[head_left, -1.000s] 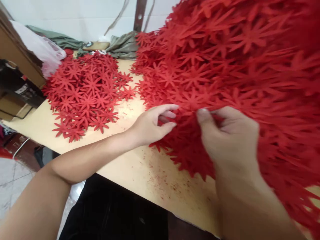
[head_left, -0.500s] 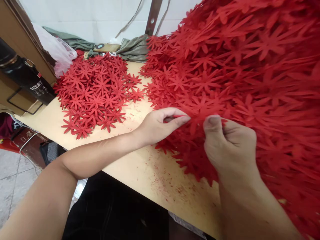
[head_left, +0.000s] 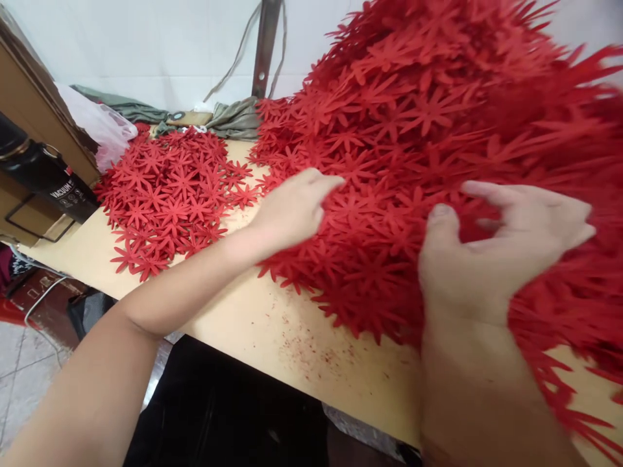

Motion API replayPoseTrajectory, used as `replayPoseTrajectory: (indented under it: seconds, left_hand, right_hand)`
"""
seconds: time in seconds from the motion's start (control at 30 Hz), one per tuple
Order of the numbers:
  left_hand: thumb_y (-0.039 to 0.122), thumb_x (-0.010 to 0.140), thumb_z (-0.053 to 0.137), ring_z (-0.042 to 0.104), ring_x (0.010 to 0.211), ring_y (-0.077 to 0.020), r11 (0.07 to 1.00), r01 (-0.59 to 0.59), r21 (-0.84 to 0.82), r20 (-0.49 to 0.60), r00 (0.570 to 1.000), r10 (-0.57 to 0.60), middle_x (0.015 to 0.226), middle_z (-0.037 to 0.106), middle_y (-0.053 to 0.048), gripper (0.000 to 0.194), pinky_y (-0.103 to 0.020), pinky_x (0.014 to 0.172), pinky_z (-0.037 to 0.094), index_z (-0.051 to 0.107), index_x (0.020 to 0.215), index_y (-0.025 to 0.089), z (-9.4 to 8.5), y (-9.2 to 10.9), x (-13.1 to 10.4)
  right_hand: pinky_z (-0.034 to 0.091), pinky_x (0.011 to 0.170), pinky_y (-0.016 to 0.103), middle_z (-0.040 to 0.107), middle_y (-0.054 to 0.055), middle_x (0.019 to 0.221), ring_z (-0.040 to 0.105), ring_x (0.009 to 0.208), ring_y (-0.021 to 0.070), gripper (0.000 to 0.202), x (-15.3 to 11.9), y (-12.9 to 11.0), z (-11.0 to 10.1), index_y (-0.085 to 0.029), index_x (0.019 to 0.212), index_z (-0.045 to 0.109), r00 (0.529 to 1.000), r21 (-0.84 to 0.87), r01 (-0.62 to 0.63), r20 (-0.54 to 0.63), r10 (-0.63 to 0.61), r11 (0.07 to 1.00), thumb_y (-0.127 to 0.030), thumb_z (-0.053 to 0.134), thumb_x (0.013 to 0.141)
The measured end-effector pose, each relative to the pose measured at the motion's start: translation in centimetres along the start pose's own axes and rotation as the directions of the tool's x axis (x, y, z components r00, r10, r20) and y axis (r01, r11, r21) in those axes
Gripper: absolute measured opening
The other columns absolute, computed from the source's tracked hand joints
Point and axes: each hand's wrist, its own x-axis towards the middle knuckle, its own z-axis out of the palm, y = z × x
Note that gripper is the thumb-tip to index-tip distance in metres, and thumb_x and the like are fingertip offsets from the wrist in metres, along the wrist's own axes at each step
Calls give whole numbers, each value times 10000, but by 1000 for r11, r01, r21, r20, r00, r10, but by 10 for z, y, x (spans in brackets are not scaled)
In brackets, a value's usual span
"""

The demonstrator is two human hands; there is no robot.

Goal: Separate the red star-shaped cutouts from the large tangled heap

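A big heap of red flower-shaped pieces (head_left: pixel 389 155) fills the right of the table. My left hand (head_left: pixel 296 204) is over the heap's left edge, index finger pointing out and the other fingers curled; whether anything is in it cannot be made out. My right hand (head_left: pixel 496 240) hovers over the heap's front, thumb and fingers spread apart, holding nothing. To the left lies a smaller pile of the same red pieces (head_left: pixel 170 194).
A black bottle (head_left: pixel 53 178) leans by a cardboard box (head_left: pixel 43 97) at the left, near a white plastic bag (head_left: pixel 102 123). Grey-green cloth (head_left: pixel 236 120) lies along the wall. Red crumbs dot the wooden table (head_left: pixel 233 331) near its front edge.
My right hand has opened and moved right, away from my left. My left hand has moved up and left, and its thumb-and-finger pinch on a red edge is no longer seen. The view has shifted.
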Motion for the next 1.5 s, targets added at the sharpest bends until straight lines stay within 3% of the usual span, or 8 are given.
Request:
replayPoseTrajectory:
  seconds: [0.1, 0.23, 0.8, 0.87, 1.0, 1.07, 1.2, 1.5]
  left_hand:
    - [140, 822, 486, 534, 1178, -306, 940, 175, 293, 51, 979, -198, 1212, 597, -168, 394, -435, 1030, 385, 627, 1189, 113, -23, -30, 7]
    - [371, 826, 529, 496, 1212, -357, 755, 293, 587, 106, 896, -430, 1291, 550, -226, 462, -473, 978, 393, 620, 1180, 89, -41, -69, -1]
    - [226, 904, 304, 680, 910, -289, 698, 107, 708, -40, 993, -112, 941, 726, -202, 415, -434, 948, 349, 691, 936, 78, -61, -80, 1]
    - [276, 923, 317, 676, 911, -284, 752, 118, 648, -113, 992, -59, 935, 729, -175, 405, -401, 869, 386, 681, 956, 102, -61, -62, 3]
    - [299, 943, 321, 659, 845, -217, 875, -96, 474, -63, 988, 142, 885, 723, -99, 379, -335, 751, 391, 666, 891, 151, -37, -12, -5]
    - [296, 934, 354, 645, 817, -198, 892, -247, 379, 35, 967, 253, 903, 716, -78, 337, -325, 737, 392, 661, 910, 158, -20, 8, -13]
    - [257, 892, 424, 634, 819, -174, 969, -234, 77, 71, 971, 229, 933, 714, -64, 264, -290, 721, 422, 667, 897, 157, 1, 21, -19]
    - [203, 819, 489, 590, 733, -113, 875, -115, -470, -29, 993, 116, 781, 676, -14, 144, -237, 748, 472, 622, 784, 160, 8, 8, -13]
  right_hand:
    - [375, 897, 513, 684, 139, 931, 602, 974, 307, 139, -3, -18, -4, -208, 821, 687, 997, 71, 57, -57, -53, 996, -294, 664, 714]
    - [369, 945, 482, 693, 148, 976, 600, 1003, 286, 114, -2, -50, -21, -217, 832, 684, 984, 140, 8, 177, -33, 990, -268, 585, 807]
    - [442, 900, 476, 665, 99, 884, 607, 919, 242, 147, -9, -84, -39, -202, 796, 660, 966, 350, -110, 256, 18, 930, -322, 575, 802]
    - [513, 792, 422, 666, 81, 839, 633, 802, 209, 213, -7, -94, -41, -208, 801, 638, 877, 476, -400, 448, 176, 783, -413, 583, 810]
    - [540, 540, 333, 678, 72, 758, 640, 592, 178, 455, 1, -110, -37, -193, 843, 613, 354, 305, -926, 905, 235, 223, -636, 514, 809]
    - [535, 508, 304, 664, 45, 679, 621, 532, 155, 456, 2, -114, -34, -186, 813, 609, 218, 213, -976, 954, 206, 49, -628, 496, 830]
    - [516, 500, 204, 625, -11, 581, 588, 486, 84, 336, -2, -112, -36, -178, 738, 591, 171, 236, -958, 925, 339, -160, -431, 470, 924]
    - [540, 574, 227, 644, -19, 612, 618, 547, 86, 206, 2, -118, -39, -181, 775, 613, 152, 264, -933, 904, 399, -244, -315, 524, 904]
